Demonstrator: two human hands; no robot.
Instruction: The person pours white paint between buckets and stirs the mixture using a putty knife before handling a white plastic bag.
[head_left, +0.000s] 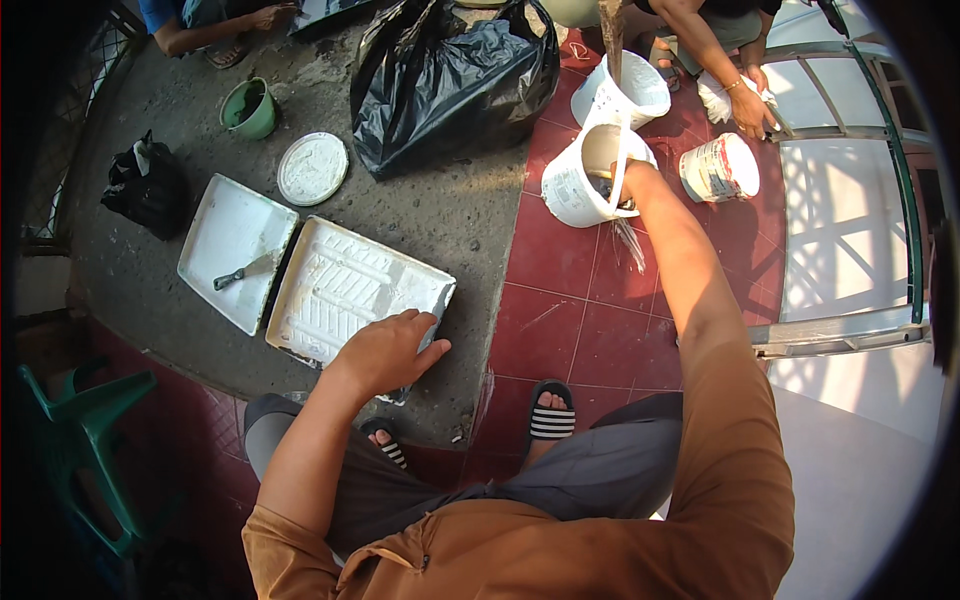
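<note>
My left hand (388, 352) hovers over the near right corner of a white, paint-covered roller tray (340, 285). Its fingers are stretched out, the thumb is apart, and it holds nothing; whether it touches the tray I cannot tell. My right arm reaches forward to a white bucket (567, 190) with a raised white handle. At the bucket's opening, my right hand (634, 182) is curled, partly hidden by the rim and handle. Something dark is by its fingers inside, too shaded to name. Left of the roller tray lies another white tray (225, 225) with a dark-handled scraper (235, 277) in it.
Behind stand a second white bucket (640, 95), a black plastic bag (455, 95) and a green pail (250, 110). A white round lid (313, 168) lies nearby. A paint-smeared tub (718, 168) is at right, near a co-worker's hands (750, 105). A green chair (95, 420) stands left.
</note>
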